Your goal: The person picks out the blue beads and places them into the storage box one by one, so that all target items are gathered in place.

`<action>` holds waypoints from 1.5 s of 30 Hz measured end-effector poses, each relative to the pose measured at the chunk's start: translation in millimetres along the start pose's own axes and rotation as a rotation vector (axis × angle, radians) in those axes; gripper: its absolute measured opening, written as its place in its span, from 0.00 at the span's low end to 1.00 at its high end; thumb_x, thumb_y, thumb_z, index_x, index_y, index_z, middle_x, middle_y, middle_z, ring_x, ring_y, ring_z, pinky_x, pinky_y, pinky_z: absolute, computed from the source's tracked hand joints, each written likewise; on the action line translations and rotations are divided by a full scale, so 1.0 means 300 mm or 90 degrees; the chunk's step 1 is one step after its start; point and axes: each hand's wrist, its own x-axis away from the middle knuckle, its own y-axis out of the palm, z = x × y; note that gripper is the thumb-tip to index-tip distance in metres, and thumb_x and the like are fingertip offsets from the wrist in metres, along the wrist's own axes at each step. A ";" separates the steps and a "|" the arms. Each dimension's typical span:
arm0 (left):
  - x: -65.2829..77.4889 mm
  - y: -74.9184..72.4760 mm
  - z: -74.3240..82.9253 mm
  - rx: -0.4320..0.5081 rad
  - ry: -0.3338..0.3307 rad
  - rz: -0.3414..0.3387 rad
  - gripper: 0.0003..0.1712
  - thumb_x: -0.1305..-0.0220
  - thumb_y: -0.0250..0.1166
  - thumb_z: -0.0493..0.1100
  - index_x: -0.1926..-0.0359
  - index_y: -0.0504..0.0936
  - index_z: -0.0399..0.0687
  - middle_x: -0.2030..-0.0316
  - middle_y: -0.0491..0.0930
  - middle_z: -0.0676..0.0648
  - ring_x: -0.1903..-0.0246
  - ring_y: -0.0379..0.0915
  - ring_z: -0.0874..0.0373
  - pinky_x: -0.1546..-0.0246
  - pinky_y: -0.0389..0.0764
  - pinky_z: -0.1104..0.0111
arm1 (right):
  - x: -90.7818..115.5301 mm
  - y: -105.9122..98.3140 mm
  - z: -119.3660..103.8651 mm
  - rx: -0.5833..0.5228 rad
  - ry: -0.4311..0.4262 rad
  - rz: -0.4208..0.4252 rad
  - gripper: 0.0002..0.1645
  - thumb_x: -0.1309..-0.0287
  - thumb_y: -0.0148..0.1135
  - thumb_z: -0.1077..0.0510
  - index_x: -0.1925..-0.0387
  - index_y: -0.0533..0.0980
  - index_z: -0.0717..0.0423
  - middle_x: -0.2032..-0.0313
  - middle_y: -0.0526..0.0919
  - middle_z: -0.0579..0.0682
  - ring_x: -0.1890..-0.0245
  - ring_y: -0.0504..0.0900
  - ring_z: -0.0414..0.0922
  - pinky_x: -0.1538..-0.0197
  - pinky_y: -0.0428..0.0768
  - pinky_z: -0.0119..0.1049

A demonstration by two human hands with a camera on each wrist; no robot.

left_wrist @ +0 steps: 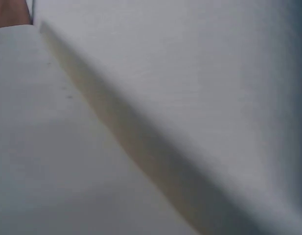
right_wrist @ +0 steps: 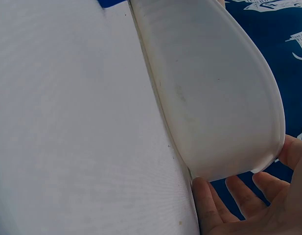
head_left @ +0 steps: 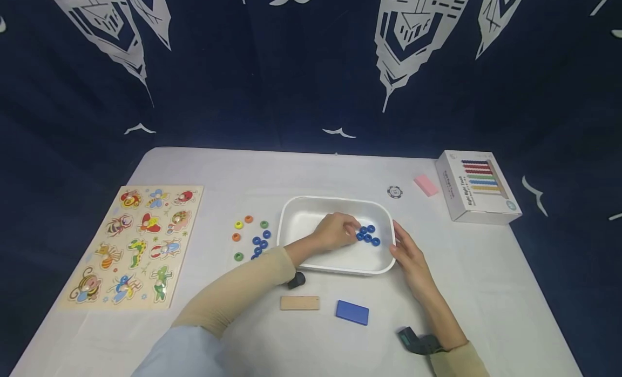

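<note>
A shallow white tray [head_left: 318, 266] stands mid-table with several blue ring-shaped beads [head_left: 368, 238] at its right end. My left hand [head_left: 336, 231] reaches over the front rim, fingers bent, fingertips right at the leftmost blue bead. I cannot tell whether it pinches that bead; the thumb is partly hidden. With my right hand [head_left: 410, 258] I hold the tray's right end. In the right wrist view, that hand's fingers [right_wrist: 243, 198] bend against the outer wall of the tray [right_wrist: 224, 98], near its rim. The left wrist view shows mostly blurred white surfaces.
Several loose beads [head_left: 264, 244], blue, green, orange and yellow, lie left of the tray. An insect puzzle board [head_left: 146, 223] is at far left. In front are a wooden block [head_left: 299, 303] and a blue block [head_left: 352, 312]. Behind right sit a chip [head_left: 394, 192], pink block [head_left: 426, 185] and box [head_left: 478, 188].
</note>
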 end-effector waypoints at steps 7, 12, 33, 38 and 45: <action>0.080 -0.066 0.051 -0.004 0.053 0.041 0.23 0.57 0.70 0.47 0.56 0.79 0.53 0.70 0.80 0.56 0.73 0.72 0.68 0.70 0.71 0.78 | 0.002 0.008 0.004 -0.002 0.009 -0.006 0.31 0.38 0.46 0.55 0.35 0.52 0.38 0.34 0.53 0.48 0.37 0.59 0.54 0.49 0.65 0.20; 0.225 -0.175 0.093 0.085 0.154 0.139 0.22 0.55 0.70 0.45 0.55 0.79 0.52 0.66 0.80 0.51 0.66 0.74 0.61 0.67 0.75 0.69 | 0.001 0.004 0.004 0.008 0.004 -0.005 0.31 0.38 0.45 0.55 0.35 0.52 0.38 0.33 0.53 0.47 0.37 0.59 0.53 0.47 0.64 0.20; 0.529 -0.391 -0.308 0.201 0.014 0.447 0.14 0.53 0.68 0.38 0.61 0.81 0.44 0.61 0.77 0.51 0.57 0.70 0.62 0.55 0.68 0.62 | -0.004 -0.001 0.005 -0.006 0.001 0.004 0.31 0.38 0.46 0.55 0.35 0.52 0.39 0.34 0.54 0.47 0.38 0.60 0.52 0.48 0.65 0.19; 0.512 -0.354 -0.387 0.196 -0.075 0.393 0.17 0.54 0.69 0.39 0.60 0.80 0.43 0.60 0.75 0.49 0.56 0.68 0.54 0.52 0.68 0.58 | -0.004 0.000 0.011 0.011 -0.005 0.003 0.31 0.38 0.46 0.55 0.35 0.52 0.39 0.34 0.54 0.47 0.37 0.60 0.53 0.45 0.65 0.25; 0.499 -0.316 -0.424 0.121 -0.144 0.325 0.16 0.58 0.71 0.43 0.63 0.81 0.50 0.59 0.69 0.51 0.56 0.64 0.57 0.51 0.64 0.62 | -0.007 0.000 0.019 0.025 0.006 0.013 0.30 0.38 0.46 0.54 0.35 0.53 0.37 0.34 0.54 0.45 0.37 0.60 0.52 0.42 0.65 0.31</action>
